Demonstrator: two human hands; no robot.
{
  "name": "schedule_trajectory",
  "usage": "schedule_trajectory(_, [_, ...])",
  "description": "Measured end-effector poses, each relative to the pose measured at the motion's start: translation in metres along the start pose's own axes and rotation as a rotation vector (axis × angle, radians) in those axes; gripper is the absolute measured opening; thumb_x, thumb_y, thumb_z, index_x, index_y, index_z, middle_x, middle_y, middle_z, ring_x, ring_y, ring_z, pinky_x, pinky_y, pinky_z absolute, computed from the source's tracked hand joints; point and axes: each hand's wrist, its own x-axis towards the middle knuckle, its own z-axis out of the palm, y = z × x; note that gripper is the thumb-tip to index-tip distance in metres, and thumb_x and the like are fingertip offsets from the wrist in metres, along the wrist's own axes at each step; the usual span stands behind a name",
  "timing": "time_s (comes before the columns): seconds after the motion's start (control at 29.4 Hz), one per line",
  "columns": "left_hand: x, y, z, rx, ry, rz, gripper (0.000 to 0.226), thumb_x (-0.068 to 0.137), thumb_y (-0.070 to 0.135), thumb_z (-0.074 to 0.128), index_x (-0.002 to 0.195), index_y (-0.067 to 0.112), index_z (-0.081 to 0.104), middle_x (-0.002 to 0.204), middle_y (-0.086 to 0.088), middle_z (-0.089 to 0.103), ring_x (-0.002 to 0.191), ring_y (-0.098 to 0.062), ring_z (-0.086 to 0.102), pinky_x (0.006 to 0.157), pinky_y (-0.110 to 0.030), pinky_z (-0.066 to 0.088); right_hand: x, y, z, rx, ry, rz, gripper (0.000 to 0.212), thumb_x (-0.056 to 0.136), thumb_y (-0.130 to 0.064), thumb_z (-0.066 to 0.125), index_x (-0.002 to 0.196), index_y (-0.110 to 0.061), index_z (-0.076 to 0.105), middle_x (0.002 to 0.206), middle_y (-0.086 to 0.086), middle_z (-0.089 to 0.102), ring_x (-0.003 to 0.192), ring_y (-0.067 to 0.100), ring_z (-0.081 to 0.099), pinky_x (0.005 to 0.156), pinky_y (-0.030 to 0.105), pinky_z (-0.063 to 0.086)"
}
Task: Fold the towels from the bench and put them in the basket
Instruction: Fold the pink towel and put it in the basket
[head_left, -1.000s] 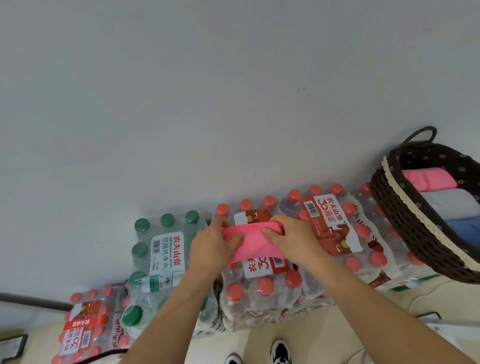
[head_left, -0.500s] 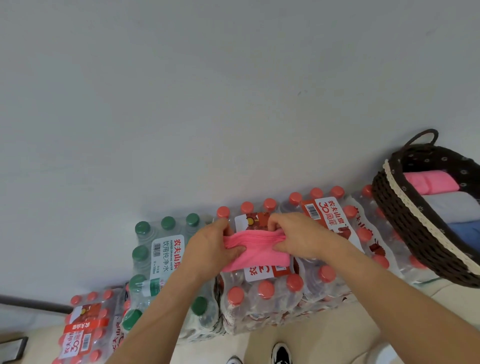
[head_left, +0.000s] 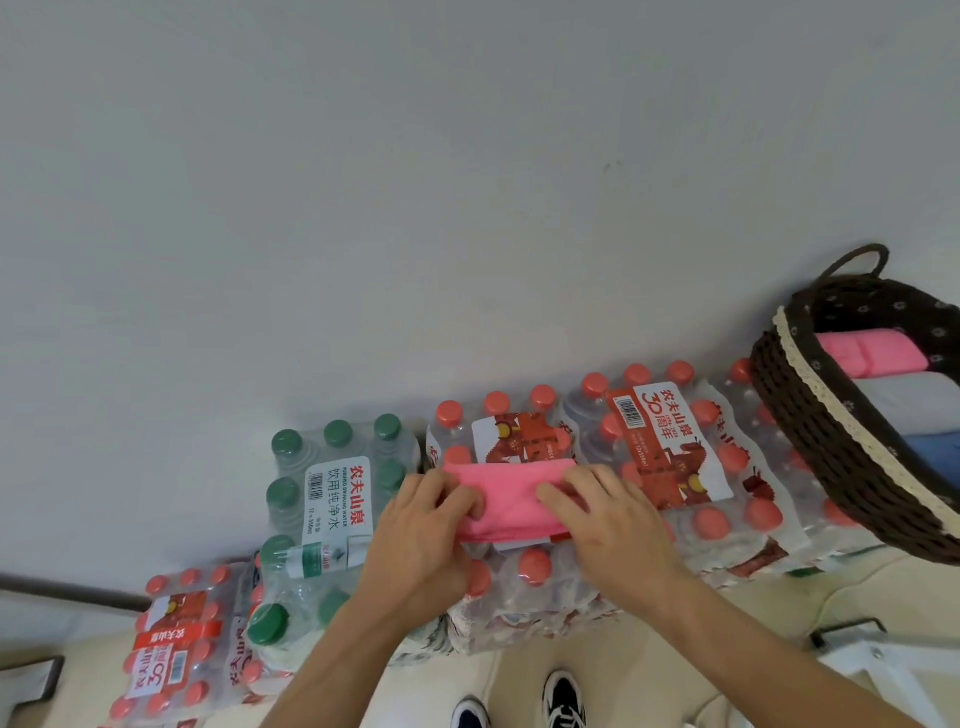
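Observation:
A pink towel (head_left: 511, 493), folded into a short band, lies on a shrink-wrapped pack of red-capped water bottles (head_left: 524, 577). My left hand (head_left: 431, 535) rests on its left end, fingers laid over the cloth. My right hand (head_left: 608, 525) presses its right end with the fingers stretched out on top. At the far right stands a dark woven basket (head_left: 810, 441) with a cream lace rim and a loop handle. In it lie a folded pink towel (head_left: 872, 353), a grey one (head_left: 904, 400) and a blue one (head_left: 935, 452).
A pack of green-capped bottles (head_left: 332, 483) stands left of the towel, and another red-capped pack (head_left: 670, 457) lies between towel and basket. A lower red-capped pack (head_left: 176, 649) sits at bottom left. A plain wall rises behind; my shoes (head_left: 563, 696) show below.
Both hands went from pinching the towel's far edge to lying on top of it. The towel now lies flatter and wider on the bottle pack.

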Motion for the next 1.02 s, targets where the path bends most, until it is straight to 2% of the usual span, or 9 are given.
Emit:
schedule_trajectory(0.1, [-0.001,0.006,-0.001,-0.06,0.014,-0.096,0.017,0.073,0.048,0.054,0.076,0.032,0.058,0.089,0.016,0.048,0.083,-0.012,0.042,0.072,-0.031,0.042,-0.005,-0.003,-0.01,0.105,-0.027,0.055,0.044,0.07,-0.03,0.049,0.112,-0.022,0.059,0.108,-0.002,0.058,0.097,0.02,0.056,0.073,0.036,0.052])
schedule_trajectory(0.17, [0.003,0.01,0.003,-0.139,0.055,-0.223,0.032,0.081,0.054,0.054,0.06,0.03,0.051,0.077,0.014,0.048,0.079,-0.014,0.046,0.069,-0.031,0.041,-0.004,-0.009,-0.013,0.168,0.006,0.125,0.028,0.08,-0.035,0.051,0.102,-0.024,0.064,0.102,-0.007,0.059,0.092,0.016,0.056,0.073,0.035,0.049])
schedule_trajectory(0.34, [0.01,0.024,0.009,-0.276,0.16,-0.456,0.037,0.074,0.035,0.075,0.063,0.025,0.042,0.072,0.008,0.048,0.073,-0.016,0.045,0.061,-0.029,0.038,0.016,-0.02,-0.01,0.27,0.037,0.384,0.026,0.083,-0.044,0.066,0.072,-0.024,0.053,0.081,-0.011,0.045,0.077,0.014,0.047,0.065,0.028,0.04])
schedule_trajectory(0.41, [0.008,0.024,0.005,-0.323,0.157,-0.474,0.036,0.07,0.028,0.08,0.092,0.029,0.052,0.095,0.011,0.049,0.09,-0.011,0.044,0.075,-0.026,0.04,0.017,-0.023,-0.01,0.376,-0.009,0.491,0.029,0.078,-0.041,0.073,0.089,-0.023,0.054,0.089,-0.007,0.043,0.084,0.016,0.049,0.07,0.029,0.044])
schedule_trajectory(0.48, [0.006,0.017,0.002,-0.337,0.079,-0.428,0.067,0.069,0.023,0.082,0.125,0.034,0.048,0.12,0.015,0.041,0.109,-0.007,0.037,0.093,-0.024,0.035,0.017,-0.02,-0.015,0.488,-0.08,0.56,0.059,0.076,-0.037,0.077,0.126,-0.028,0.047,0.112,-0.002,0.042,0.102,0.017,0.048,0.087,0.033,0.047])
schedule_trajectory(0.54, [0.006,0.013,0.001,-0.331,-0.008,-0.382,0.076,0.069,0.021,0.082,0.135,0.032,0.044,0.132,0.017,0.039,0.12,-0.008,0.036,0.102,-0.026,0.032,0.02,-0.014,-0.02,0.522,-0.177,0.55,0.084,0.075,-0.035,0.078,0.145,-0.033,0.03,0.138,-0.002,0.034,0.125,0.018,0.037,0.104,0.039,0.039])
schedule_trajectory(0.61, [0.006,0.013,0.001,-0.335,-0.05,-0.366,0.066,0.07,0.022,0.081,0.127,0.031,0.049,0.127,0.014,0.047,0.117,-0.011,0.043,0.099,-0.028,0.037,0.025,-0.011,-0.022,0.499,-0.271,0.493,0.077,0.078,-0.037,0.075,0.144,-0.031,0.036,0.151,-0.01,0.027,0.139,0.016,0.023,0.112,0.041,0.029])
schedule_trajectory(0.78, [-0.001,0.017,-0.002,-0.387,-0.071,-0.416,0.047,0.065,0.009,0.078,0.084,0.035,0.043,0.091,0.009,0.059,0.073,-0.003,0.055,0.056,-0.014,0.039,0.025,-0.011,-0.029,0.486,-0.281,0.428,0.043,0.071,-0.032,0.08,0.102,-0.034,0.05,0.111,-0.017,0.051,0.108,0.009,0.049,0.088,0.037,0.043])
schedule_trajectory(1.02, [-0.01,0.012,0.0,-0.368,0.007,-0.354,0.042,0.064,0.015,0.08,0.09,0.041,0.06,0.088,0.016,0.064,0.08,-0.002,0.057,0.069,-0.027,0.051,0.004,-0.018,-0.029,0.571,-0.207,0.464,0.045,0.072,-0.029,0.082,0.111,-0.029,0.058,0.104,-0.014,0.065,0.095,0.009,0.06,0.078,0.024,0.047])
